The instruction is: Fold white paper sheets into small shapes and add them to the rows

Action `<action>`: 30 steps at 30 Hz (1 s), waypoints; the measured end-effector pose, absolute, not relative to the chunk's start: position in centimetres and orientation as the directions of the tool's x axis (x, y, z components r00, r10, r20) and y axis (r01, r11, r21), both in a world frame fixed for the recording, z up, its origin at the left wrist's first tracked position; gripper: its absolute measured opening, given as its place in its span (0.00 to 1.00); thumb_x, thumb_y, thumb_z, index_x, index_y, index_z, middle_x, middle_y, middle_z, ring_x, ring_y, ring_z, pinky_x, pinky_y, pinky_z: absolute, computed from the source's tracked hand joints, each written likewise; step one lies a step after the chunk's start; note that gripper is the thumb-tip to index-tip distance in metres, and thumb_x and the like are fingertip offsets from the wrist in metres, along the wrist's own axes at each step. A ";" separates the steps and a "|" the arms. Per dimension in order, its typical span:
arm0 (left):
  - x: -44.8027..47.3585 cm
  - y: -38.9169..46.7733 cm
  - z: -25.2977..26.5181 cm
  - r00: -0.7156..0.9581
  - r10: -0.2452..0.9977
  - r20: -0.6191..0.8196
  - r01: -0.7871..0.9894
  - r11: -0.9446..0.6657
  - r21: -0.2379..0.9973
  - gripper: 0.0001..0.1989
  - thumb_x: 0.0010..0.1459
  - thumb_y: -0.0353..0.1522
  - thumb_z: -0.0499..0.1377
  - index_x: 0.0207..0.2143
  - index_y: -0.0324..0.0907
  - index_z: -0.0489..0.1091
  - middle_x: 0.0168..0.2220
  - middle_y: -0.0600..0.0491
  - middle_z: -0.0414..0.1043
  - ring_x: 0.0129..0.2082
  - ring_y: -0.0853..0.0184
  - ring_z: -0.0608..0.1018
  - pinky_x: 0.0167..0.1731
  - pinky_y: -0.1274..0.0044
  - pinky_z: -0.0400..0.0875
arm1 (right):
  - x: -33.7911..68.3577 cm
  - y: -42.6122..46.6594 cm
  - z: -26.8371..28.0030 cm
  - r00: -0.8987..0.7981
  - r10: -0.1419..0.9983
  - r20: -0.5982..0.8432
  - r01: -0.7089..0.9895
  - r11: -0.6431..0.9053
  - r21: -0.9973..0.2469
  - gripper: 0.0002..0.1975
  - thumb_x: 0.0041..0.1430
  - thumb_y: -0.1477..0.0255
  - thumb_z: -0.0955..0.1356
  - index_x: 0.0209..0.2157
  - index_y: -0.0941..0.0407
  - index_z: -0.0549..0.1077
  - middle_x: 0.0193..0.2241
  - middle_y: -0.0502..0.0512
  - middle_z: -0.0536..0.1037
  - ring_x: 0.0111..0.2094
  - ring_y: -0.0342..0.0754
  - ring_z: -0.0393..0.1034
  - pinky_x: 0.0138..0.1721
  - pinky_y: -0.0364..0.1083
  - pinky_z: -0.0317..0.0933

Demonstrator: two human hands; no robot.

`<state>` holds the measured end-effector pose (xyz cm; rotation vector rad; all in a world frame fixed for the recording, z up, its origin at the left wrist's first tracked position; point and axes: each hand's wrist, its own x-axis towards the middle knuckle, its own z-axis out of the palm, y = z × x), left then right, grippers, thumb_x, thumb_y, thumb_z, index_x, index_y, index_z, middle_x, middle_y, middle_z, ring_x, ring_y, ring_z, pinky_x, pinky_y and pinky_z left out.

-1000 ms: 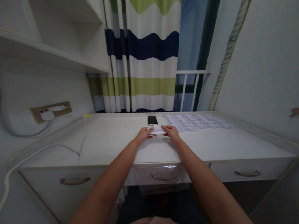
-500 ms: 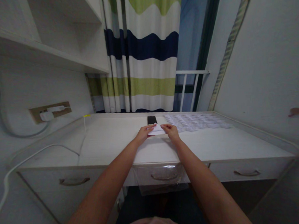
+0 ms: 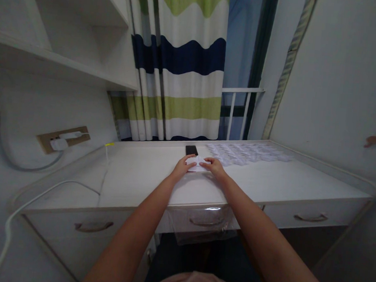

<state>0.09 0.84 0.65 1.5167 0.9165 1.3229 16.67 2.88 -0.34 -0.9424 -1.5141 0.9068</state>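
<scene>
Between my hands, over the white desk (image 3: 139,176), is a small white piece of paper (image 3: 198,164). My left hand (image 3: 182,165) grips its left side, thumb on top. On its right side my right hand (image 3: 214,166) pinches it, with the thumb on the face and fingers along the far edge. A bit of red shows under the paper's lower edge near my left hand. Just beyond the paper lies a flat black phone-like object (image 3: 191,150). The undersides of my fingers are hidden.
Rows of small white crumpled or folded pieces (image 3: 248,153) cover the desk's back right. A white cable (image 3: 70,182) crosses the left side toward a wall socket (image 3: 64,140). Clear plastic (image 3: 197,224) hangs over the middle drawer. A striped curtain (image 3: 192,85) hangs behind.
Both thumbs have moved onto the paper's face, and it now looks flatter, its raised top edge lowered. My arms have stayed almost in place.
</scene>
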 end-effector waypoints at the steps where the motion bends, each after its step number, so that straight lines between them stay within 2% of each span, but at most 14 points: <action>1: 0.1 0.9 0.7 0.142 0.933 0.330 0.002 -0.333 0.943 0.25 0.40 0.32 0.64 0.45 0.39 0.69 0.41 0.48 0.72 0.31 0.69 0.73 0.29 0.78 0.68 | 16.7 2.9 -0.3 -0.102 0.913 0.394 0.102 0.404 -0.909 0.14 0.36 0.65 0.72 0.25 0.59 0.74 0.23 0.51 0.73 0.24 0.42 0.65 0.28 0.42 0.58; 8: -0.1 1.0 0.8 0.120 0.929 0.349 0.117 -0.362 0.925 0.15 0.39 0.31 0.65 0.33 0.37 0.73 0.33 0.49 0.74 0.34 0.65 0.73 0.37 0.75 0.66 | 16.4 2.1 -0.1 -0.147 0.911 0.386 0.134 0.405 -0.904 0.17 0.35 0.63 0.72 0.28 0.60 0.75 0.24 0.52 0.74 0.25 0.42 0.64 0.27 0.41 0.56; 13: -0.1 1.0 0.8 0.090 0.911 0.402 0.107 -0.410 0.906 0.11 0.34 0.27 0.66 0.26 0.38 0.74 0.30 0.50 0.74 0.35 0.63 0.74 0.41 0.73 0.65 | 16.4 1.5 0.1 -0.233 0.913 0.333 0.228 0.385 -0.894 0.19 0.35 0.61 0.72 0.25 0.63 0.75 0.18 0.50 0.71 0.20 0.40 0.60 0.22 0.40 0.52; 17: 0.0 1.1 0.7 0.095 0.913 0.396 0.058 -0.403 0.913 0.13 0.32 0.28 0.67 0.26 0.39 0.73 0.29 0.51 0.74 0.33 0.64 0.74 0.39 0.74 0.66 | 16.6 1.7 0.2 -0.239 0.917 0.321 0.230 0.374 -0.898 0.18 0.35 0.61 0.72 0.25 0.63 0.75 0.17 0.49 0.70 0.18 0.38 0.58 0.20 0.40 0.50; 22: -0.1 1.6 0.5 0.133 0.959 0.248 -0.030 -0.247 0.969 0.16 0.34 0.31 0.68 0.29 0.35 0.72 0.26 0.51 0.73 0.27 0.67 0.74 0.33 0.72 0.70 | 16.8 2.1 0.0 -0.174 0.936 0.307 0.191 0.338 -0.922 0.18 0.35 0.64 0.72 0.28 0.63 0.76 0.20 0.52 0.73 0.20 0.41 0.62 0.22 0.40 0.53; 30: -0.3 1.7 0.3 0.239 0.946 0.218 -0.232 -0.162 0.959 0.12 0.40 0.31 0.65 0.29 0.33 0.72 0.29 0.49 0.73 0.29 0.70 0.74 0.36 0.73 0.70 | 16.9 2.6 -0.3 -0.132 0.942 0.308 -0.005 0.310 -0.951 0.17 0.33 0.67 0.74 0.29 0.61 0.75 0.24 0.54 0.76 0.25 0.45 0.69 0.28 0.43 0.62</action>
